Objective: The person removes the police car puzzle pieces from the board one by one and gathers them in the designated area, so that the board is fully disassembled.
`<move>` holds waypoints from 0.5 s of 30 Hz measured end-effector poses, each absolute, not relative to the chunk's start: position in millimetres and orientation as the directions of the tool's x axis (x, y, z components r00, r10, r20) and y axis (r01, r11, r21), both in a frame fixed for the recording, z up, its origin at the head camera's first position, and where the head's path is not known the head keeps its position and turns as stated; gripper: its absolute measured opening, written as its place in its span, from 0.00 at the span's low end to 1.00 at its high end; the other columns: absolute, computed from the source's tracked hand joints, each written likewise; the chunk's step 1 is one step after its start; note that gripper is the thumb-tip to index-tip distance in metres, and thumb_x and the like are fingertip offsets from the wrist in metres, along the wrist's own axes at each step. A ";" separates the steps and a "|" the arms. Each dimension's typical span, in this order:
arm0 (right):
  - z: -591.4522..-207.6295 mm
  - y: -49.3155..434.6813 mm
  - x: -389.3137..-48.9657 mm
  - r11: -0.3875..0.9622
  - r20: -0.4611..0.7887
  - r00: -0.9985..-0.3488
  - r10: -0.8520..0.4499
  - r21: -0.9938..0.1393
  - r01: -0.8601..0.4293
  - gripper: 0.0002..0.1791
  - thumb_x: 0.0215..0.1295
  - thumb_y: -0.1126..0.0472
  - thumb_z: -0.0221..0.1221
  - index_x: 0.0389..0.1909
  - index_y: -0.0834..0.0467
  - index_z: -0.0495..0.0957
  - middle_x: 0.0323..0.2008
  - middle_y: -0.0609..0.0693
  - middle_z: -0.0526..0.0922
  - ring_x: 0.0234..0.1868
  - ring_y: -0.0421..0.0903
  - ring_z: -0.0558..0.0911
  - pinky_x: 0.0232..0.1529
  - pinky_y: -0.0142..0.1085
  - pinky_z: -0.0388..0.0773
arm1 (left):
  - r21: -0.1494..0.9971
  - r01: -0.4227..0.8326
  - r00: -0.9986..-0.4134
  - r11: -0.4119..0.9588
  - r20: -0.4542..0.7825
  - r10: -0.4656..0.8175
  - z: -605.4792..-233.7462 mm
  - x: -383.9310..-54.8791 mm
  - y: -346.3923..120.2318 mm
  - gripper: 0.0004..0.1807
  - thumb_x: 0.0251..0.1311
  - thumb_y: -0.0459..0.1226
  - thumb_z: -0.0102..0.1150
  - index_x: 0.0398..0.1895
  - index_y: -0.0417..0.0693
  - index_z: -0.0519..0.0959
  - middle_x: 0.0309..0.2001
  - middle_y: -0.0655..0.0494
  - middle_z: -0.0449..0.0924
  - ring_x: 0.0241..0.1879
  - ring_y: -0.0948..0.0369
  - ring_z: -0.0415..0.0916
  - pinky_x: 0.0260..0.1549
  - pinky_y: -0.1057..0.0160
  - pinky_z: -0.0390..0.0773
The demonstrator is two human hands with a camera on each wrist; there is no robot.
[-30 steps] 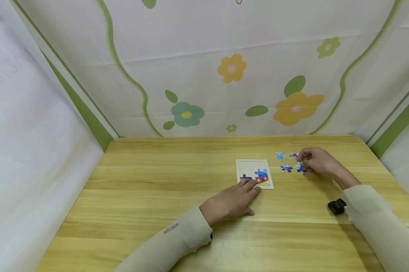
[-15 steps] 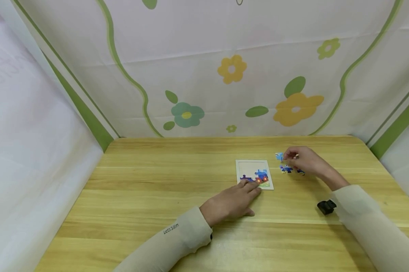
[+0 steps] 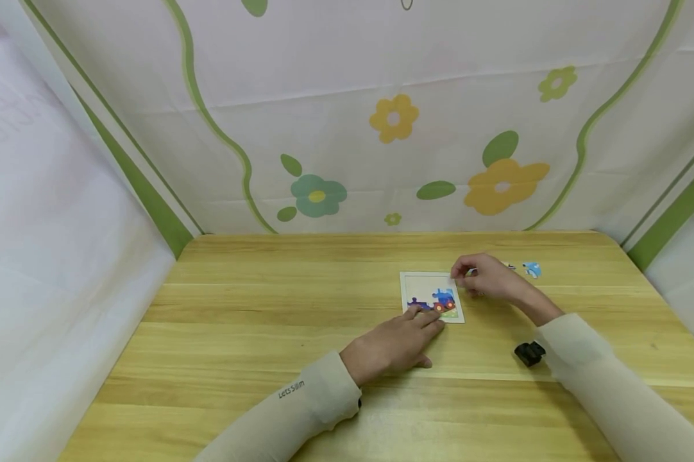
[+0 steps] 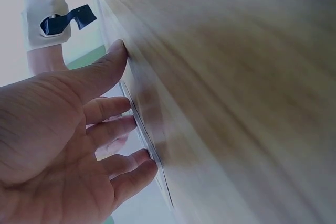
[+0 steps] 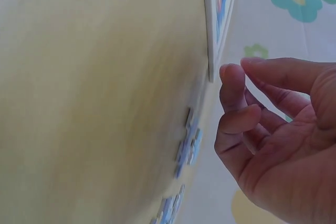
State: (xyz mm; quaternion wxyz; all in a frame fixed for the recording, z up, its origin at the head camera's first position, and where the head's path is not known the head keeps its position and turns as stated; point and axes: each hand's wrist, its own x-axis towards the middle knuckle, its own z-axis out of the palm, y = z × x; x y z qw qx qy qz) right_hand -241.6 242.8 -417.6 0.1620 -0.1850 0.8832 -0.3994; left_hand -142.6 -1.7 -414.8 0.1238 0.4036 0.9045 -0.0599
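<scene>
Shifted since 0.5 s ago: right hand has travelled left along the table; its fingertips now sit at the upper right corner of the square white-framed puzzle board. Light-blue jigsaw piece at far right, earlier behind that hand, now shows.

Right hand: fingers curled, thumb and index tips brought together. Right-wrist view shows no piece at the tips; cannot tell whether one is pinched.

Left hand: unchanged, palm down, fingers extended, fingertips resting on the near edge of the board. Thumb spread, its tip against the table.

Board: flat on the light yellow wood-grain table, just beyond the left fingers. Lower part filled with printed pieces: dark purple at left, blue and red with round wheels at right. Upper part bare, cream-coloured.

Loose pieces: on the table to the right of the board. Some lie partly hidden by the right hand; full count not determinable.

Surroundings: cream long sleeves, black plastic wrist device at the right cuff. White curtain with printed flowers behind the table.
</scene>
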 end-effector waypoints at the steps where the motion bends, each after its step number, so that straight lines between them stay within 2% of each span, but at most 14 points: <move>1: -418.2 241.1 -241.3 0.611 -0.143 -0.875 -0.462 -0.767 -0.197 0.07 0.74 0.72 0.56 0.46 0.69 0.80 0.41 0.61 0.81 0.29 0.46 0.78 0.28 0.35 0.79 | -0.009 0.745 -0.643 0.667 -0.274 0.715 -414.7 -142.6 -1.8 0.41 0.73 0.58 0.55 0.84 0.54 0.58 0.85 0.59 0.52 0.83 0.53 0.55 0.80 0.62 0.59; 15: -420.5 226.1 -239.7 0.615 -0.160 -0.857 -0.489 -0.760 -0.209 0.08 0.73 0.73 0.55 0.46 0.67 0.81 0.42 0.60 0.81 0.30 0.45 0.75 0.27 0.32 0.75 | 0.020 0.732 -0.649 0.681 -0.281 0.707 -412.9 -142.9 -1.4 0.41 0.73 0.57 0.56 0.84 0.55 0.58 0.85 0.61 0.52 0.83 0.53 0.54 0.80 0.62 0.59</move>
